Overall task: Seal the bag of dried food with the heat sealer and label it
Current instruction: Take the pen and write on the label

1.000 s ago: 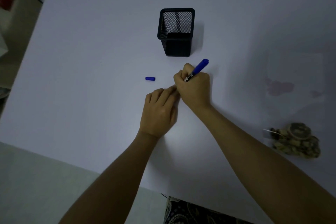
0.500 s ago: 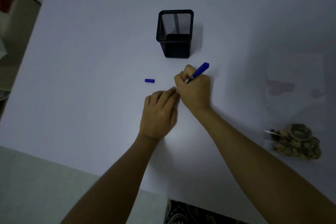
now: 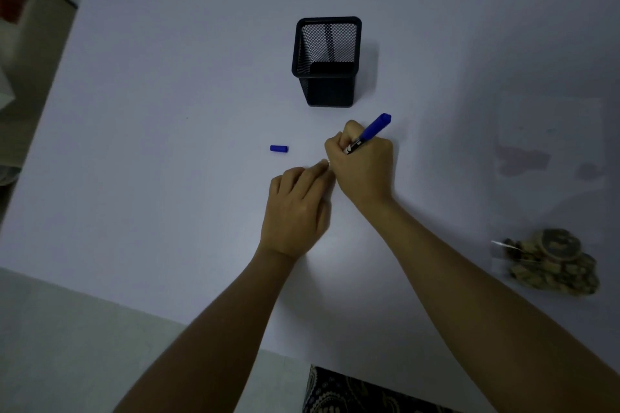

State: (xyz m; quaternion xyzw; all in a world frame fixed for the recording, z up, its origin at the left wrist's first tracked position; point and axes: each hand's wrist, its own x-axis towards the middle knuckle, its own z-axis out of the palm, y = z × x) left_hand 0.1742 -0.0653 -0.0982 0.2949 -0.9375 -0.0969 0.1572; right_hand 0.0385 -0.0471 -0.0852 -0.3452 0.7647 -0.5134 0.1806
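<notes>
The right hand (image 3: 364, 166) grips a blue pen (image 3: 369, 132), fingers curled round its lower end, the tip pointing down at the surface (image 3: 167, 111) and hidden behind the fingers; the left hand (image 3: 297, 208) lies palm down just beside it, fingers nearly straight and pressed on the surface, fingertips touching the right hand; whatever lies under them cannot be made out. The pen's blue cap (image 3: 278, 148) lies on its side a little to the left of the hands; a black mesh pen holder (image 3: 327, 62) stands upright beyond them. The bag of dried food (image 3: 553, 261), clear and filled with brownish pieces, lies well apart at the right edge of the surface, near the right forearm.
</notes>
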